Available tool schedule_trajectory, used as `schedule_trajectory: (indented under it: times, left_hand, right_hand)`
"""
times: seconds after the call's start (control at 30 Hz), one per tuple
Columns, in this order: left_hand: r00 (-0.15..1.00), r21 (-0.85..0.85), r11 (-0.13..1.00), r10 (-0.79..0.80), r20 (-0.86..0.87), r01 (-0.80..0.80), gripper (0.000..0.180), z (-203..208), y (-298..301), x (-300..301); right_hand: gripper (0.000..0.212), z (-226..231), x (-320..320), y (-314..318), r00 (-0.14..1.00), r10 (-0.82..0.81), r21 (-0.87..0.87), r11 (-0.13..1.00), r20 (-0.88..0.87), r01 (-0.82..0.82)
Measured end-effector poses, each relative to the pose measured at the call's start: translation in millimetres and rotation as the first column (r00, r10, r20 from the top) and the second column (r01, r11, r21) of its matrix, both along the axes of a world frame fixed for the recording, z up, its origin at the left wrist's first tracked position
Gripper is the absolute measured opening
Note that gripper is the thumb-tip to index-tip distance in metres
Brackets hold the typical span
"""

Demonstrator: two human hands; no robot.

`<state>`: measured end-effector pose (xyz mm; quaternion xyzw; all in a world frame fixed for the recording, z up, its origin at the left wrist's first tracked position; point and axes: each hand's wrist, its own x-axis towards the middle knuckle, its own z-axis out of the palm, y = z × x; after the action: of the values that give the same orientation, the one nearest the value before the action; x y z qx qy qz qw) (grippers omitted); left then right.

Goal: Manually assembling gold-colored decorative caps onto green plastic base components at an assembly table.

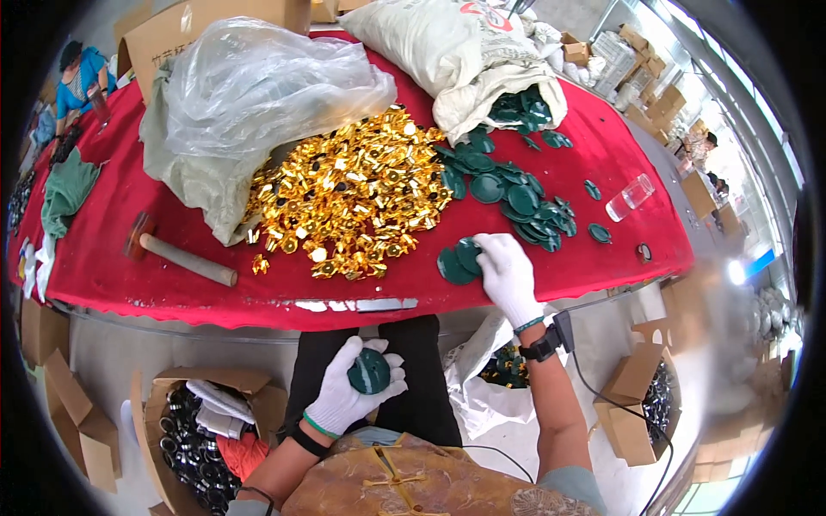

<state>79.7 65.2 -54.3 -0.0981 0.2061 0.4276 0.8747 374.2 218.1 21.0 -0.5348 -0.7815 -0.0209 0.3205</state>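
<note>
My left hand (pixel 351 387), in a white knit glove, is over my lap with its fingers curled around a round dark green disc (pixel 368 371). Whether more discs lie beneath that one, I cannot tell. At the table's front edge my right hand (pixel 506 277), gloved the same way, has its fingertips closed on the edge of a green disc (pixel 469 254). Another green disc (pixel 453 267) overlaps it on the red cloth. Farther back lies a loose pile of green discs (pixel 521 199), beside a large heap of shiny gold pieces (pixel 344 198).
A white woven sack (pixel 465 64) spills green discs at the back. Clear plastic sheeting (pixel 258 86) lies left of the gold heap. A hammer (pixel 189 260) and a glass cup (pixel 630 198) rest on the red cloth (pixel 95 258). Cartons of dark parts (pixel 194 447) flank my legs. Another person (pixel 79 82) sits far left.
</note>
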Motion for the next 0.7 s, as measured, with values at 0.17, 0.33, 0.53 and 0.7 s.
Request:
schedule_trajectory:
  times: [0.17, 0.33, 0.53, 0.7]
  left_hand:
    - [0.995, -0.009, 1.0, 0.001, 0.098, 0.0, 0.056, -0.7, -0.2, 3.6]
    - [0.984, 0.03, 0.999, 0.009, 0.179, -0.015, 0.059, -0.5, -0.2, 6.0]
    - [0.965, 0.139, 0.99, -0.012, 0.262, -0.026, 0.055, 2.5, 4.1, 8.0]
    - [0.992, 0.105, 0.992, 0.065, 0.111, -0.076, 0.056, 33.3, 9.5, 19.9]
  right_hand:
    - [0.02, -3.1, 3.3, 6.0, 0.992, -0.013, -0.012, 1.0, 0.124, 0.015]
    - [0.014, -2.6, 10.1, 6.9, 1.0, -0.007, -0.007, 1.0, -0.015, 0.007]
    - [0.018, 43.1, -49.9, -55.4, 0.944, 0.219, -0.102, 0.963, -0.246, -0.25]
    - [0.026, 2.2, -102.0, -110.4, 0.899, 0.43, -0.136, 0.889, -0.08, -0.437]
